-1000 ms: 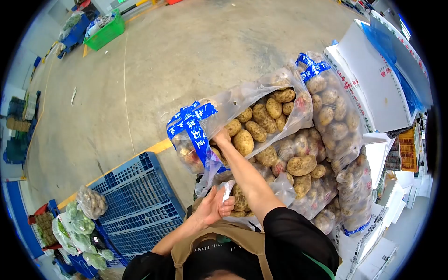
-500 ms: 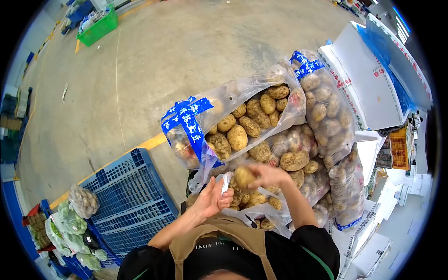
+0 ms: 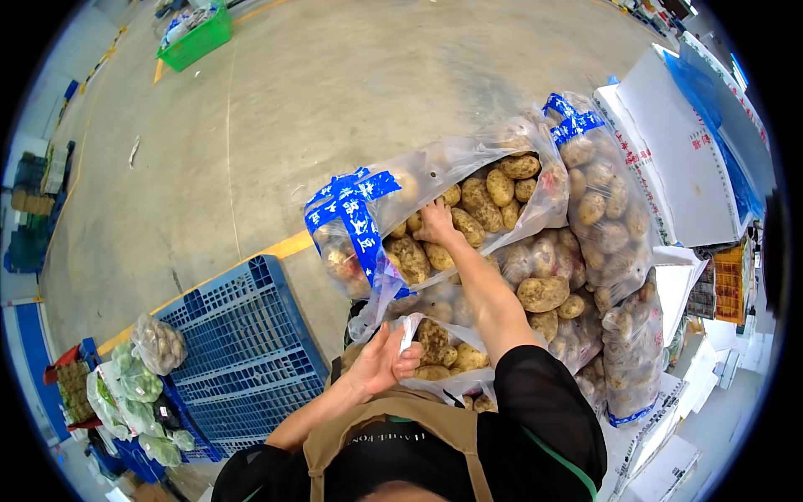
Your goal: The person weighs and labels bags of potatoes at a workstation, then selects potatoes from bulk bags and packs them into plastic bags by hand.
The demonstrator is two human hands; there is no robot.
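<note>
My left hand (image 3: 386,361) is closed on the gathered rim of a clear plastic bag (image 3: 408,333), close to my apron. Several soil-marked potatoes (image 3: 433,341) lie in this bag. My right hand (image 3: 436,222) reaches away from me into the torn opening of a large clear potato sack (image 3: 401,186) sealed with blue tape (image 3: 355,209). Its fingers curl over a potato that the hand mostly hides. More loose potatoes (image 3: 481,201) surround it in the sack.
More filled potato sacks (image 3: 602,217) are stacked on the right, beside white foam boxes (image 3: 669,142). A blue plastic pallet (image 3: 242,351) lies at left, near bagged vegetables (image 3: 134,376). Farther off on the floor stands a green crate (image 3: 196,38).
My right hand has left the small bag, where it held a potato, and moved forward into the large sack. That potato is out of the hand. My left hand keeps its grip.
</note>
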